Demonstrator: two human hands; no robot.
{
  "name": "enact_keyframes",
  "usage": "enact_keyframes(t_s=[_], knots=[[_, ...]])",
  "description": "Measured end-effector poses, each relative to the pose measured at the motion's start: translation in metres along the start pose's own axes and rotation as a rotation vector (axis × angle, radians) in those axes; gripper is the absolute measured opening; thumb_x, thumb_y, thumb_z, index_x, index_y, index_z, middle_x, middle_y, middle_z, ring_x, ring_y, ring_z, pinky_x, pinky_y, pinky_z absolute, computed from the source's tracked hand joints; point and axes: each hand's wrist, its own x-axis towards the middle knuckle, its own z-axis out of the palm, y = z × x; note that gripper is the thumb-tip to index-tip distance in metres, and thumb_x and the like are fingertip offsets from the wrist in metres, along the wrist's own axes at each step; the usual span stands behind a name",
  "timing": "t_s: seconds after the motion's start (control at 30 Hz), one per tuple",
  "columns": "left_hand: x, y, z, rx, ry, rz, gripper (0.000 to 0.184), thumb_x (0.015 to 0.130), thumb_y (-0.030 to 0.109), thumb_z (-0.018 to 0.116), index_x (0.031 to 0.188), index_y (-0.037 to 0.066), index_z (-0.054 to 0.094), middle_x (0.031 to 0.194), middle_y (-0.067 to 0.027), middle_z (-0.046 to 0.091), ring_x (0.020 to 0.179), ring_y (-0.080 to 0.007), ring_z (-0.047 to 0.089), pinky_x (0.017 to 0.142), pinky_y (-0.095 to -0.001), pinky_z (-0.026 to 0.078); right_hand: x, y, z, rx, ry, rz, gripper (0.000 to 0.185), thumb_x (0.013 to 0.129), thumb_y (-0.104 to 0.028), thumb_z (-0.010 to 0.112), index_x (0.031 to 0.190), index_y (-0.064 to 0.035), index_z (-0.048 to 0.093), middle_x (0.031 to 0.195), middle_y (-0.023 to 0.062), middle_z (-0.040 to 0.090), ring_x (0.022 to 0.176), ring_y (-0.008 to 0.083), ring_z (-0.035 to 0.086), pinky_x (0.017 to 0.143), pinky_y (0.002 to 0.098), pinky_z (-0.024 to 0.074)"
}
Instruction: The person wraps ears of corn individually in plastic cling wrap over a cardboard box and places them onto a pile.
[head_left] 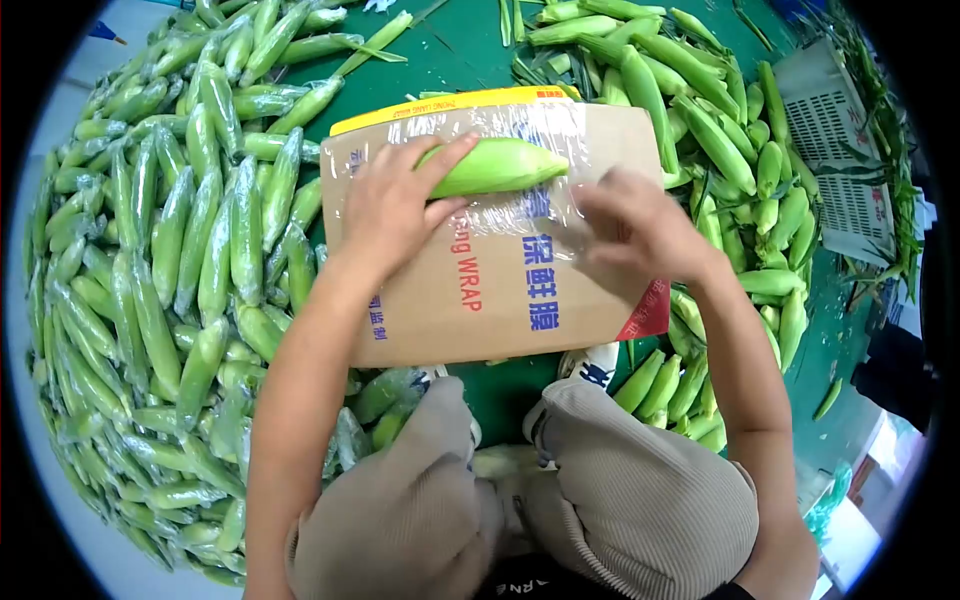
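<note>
A green ear of corn in its husk (pixel 495 167) lies across a sheet of clear plastic film (pixel 410 128) on top of a cardboard box (pixel 420 300). My left hand (pixel 390 205) grips the blunt left end of the ear, fingers over the top and thumb below. Just right of the ear's pointed tip is my right hand (pixel 650 225), its fingers bent and smeared by motion over the film's right side. Whether it holds the film edge I cannot make out. A yellow printed box (pixel 455 102) shows behind the cardboard box's far edge.
On the left is a large pile of film-wrapped corn (pixel 160 290). Unwrapped ears (pixel 715 145) lie to the right and far right. A white plastic crate (pixel 835 150) with loose husks stands beyond them on the green floor (pixel 420 60). My knees (pixel 640 480) are below the cardboard box.
</note>
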Motion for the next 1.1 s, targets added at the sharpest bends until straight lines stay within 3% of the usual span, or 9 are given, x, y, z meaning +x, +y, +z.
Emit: enact_keyframes(t_s=[0.1,0.3,0.43,0.6,0.63,0.77,0.9,1.03,1.1], knots=[[0.009,0.012,0.002,-0.016,-0.02,0.009,0.071,0.087,0.027,0.083,0.152,0.029,0.056,0.139,-0.0102,0.062,0.124,-0.0358,0.06,0.106,-0.0466,0.049,-0.011,0.008,0.047,-0.27,0.098,-0.084,0.036,0.087,-0.019,0.078,0.122,-0.0192,0.07,0.085,0.0078,0.06,0.088,0.0306,0.064,0.085,0.0409,0.0501],[-0.003,0.012,-0.008,-0.138,-0.129,-0.016,0.076,0.084,0.023,0.085,0.154,0.029,0.055,0.14,-0.0115,0.062,0.127,-0.0361,0.058,0.11,-0.0452,0.047,-0.025,-0.007,0.056,0.516,0.817,0.135,0.021,0.094,0.006,0.068,0.112,-0.0055,0.071,0.108,0.0126,0.075,0.098,0.0253,0.073,0.087,0.0353,0.058],[-0.003,0.012,-0.007,-0.193,-0.14,0.019,0.078,0.085,0.023,0.084,0.156,0.028,0.052,0.144,-0.014,0.06,0.13,-0.0379,0.056,0.113,-0.0453,0.045,0.044,-0.032,0.044,-0.129,0.442,-0.139,0.057,0.079,-0.027,0.088,0.125,-0.0062,0.062,0.12,0.0154,0.068,0.113,0.0371,0.065,0.095,0.0448,0.0542],[-0.043,-0.019,0.011,-0.745,0.392,-0.137,0.11,0.068,0.055,0.094,0.154,0.006,0.046,0.137,-0.0175,0.057,0.13,-0.0364,0.055,0.116,-0.0438,0.042,0.087,-0.024,0.05,-0.227,0.184,-0.064,0.068,0.074,-0.03,0.089,0.13,-0.0075,0.058,0.112,0.0119,0.06,0.11,0.0342,0.061,0.093,0.045,0.054],[-0.063,-0.021,-0.002,-0.338,0.371,-0.148,0.117,0.063,0.055,0.097,0.157,0.011,0.042,0.136,-0.0175,0.052,0.131,-0.0369,0.053,0.113,-0.0469,0.043,0.087,-0.022,0.049,-0.227,0.217,-0.048,0.068,0.074,-0.029,0.089,0.13,-0.0081,0.058,0.111,0.0115,0.06,0.109,0.0338,0.061,0.092,0.0448,0.0543],[-0.106,-0.025,0.006,0.056,0.066,-0.513,0.057,0.085,0.032,0.085,0.132,0.005,0.066,0.106,-0.0142,0.067,0.107,-0.0293,0.067,0.095,-0.0422,0.052,0.072,-0.037,0.05,-0.25,0.256,0.03,0.065,0.074,-0.025,0.089,0.13,-0.0144,0.059,0.11,0.0118,0.06,0.107,0.0339,0.062,0.089,0.0437,0.055],[-0.101,-0.034,0.027,-0.528,0.539,-0.664,0.015,0.1,0.007,0.066,0.11,0.001,0.076,0.092,-0.013,0.075,0.088,-0.0253,0.072,0.085,-0.0367,0.056,0.068,-0.051,0.043,-0.305,0.158,0.033,0.069,0.075,-0.027,0.089,0.135,-0.0174,0.056,0.111,0.0138,0.06,0.105,0.0357,0.062,0.087,0.0453,0.0559],[-0.115,0.015,0.026,-0.606,0.774,-0.348,0.022,0.101,0.006,0.063,0.12,0.002,0.074,0.113,-0.0159,0.075,0.104,-0.0314,0.071,0.092,-0.0448,0.055,0.037,-0.074,0.048,-0.128,-0.092,0.001,0.076,0.078,-0.037,0.089,0.142,-0.0159,0.054,0.105,0.0137,0.057,0.102,0.0353,0.061,0.084,0.0465,0.054],[-0.122,0.042,0.029,-0.237,0.521,-0.145,0.029,0.103,0.015,0.063,0.128,0.003,0.07,0.122,-0.0149,0.071,0.114,-0.0311,0.066,0.098,-0.0477,0.051,0.029,-0.082,0.05,-0.131,-0.124,-0.043,0.072,0.081,-0.043,0.086,0.139,-0.0121,0.057,0.114,0.0157,0.06,0.105,0.0364,0.062,0.086,0.0464,0.0544]])
